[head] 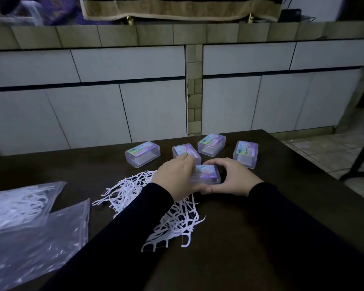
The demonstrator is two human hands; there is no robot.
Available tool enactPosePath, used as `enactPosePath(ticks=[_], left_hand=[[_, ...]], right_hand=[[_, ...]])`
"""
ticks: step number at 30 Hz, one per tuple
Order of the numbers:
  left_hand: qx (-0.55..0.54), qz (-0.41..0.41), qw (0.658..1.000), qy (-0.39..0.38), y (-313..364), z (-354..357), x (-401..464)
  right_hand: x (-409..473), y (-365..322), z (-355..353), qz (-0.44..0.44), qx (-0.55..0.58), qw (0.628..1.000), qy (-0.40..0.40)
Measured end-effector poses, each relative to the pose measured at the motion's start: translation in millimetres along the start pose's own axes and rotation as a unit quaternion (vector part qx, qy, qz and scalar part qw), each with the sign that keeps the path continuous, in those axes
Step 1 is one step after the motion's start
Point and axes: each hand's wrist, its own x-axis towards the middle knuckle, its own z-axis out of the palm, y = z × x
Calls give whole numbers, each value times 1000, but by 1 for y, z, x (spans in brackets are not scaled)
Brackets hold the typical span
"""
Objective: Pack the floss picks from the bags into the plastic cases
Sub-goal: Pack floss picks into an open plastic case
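Dim room: dark table [261,217], pale cabinet doors [93,114] under tiled counter [156,34], perhaps a chair leg [359,156] right.

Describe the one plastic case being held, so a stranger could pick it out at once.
On the dark wooden table, five clear rectangular plastic cases with iridescent labels sit beyond a loose pile of white floss picks. The held case lies nearest the person, gripped between the left hand and right hand.

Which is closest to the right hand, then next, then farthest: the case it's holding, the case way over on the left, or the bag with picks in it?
1. Held case, under the right hand.
2. Leftmost case, back left.
3. Bag, far left edge.
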Motion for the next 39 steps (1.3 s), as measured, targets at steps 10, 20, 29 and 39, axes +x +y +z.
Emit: enactPosePath(ticks=[10,20,29,39], left_hand=[[182,62,981,-12,14,5,3],[175,71,982,-9,22,1,5],[-140,-91,986,28,1,-14,14],[-215,-267,938,52,-11,8,37]], right_hand=[[-1,-3,2,43,29,999,-8],[-2,-3,1,5,48,998,-28],[-4,-3,6,49,16,999,-1],[-15,-12,10,89,38,994,41]])
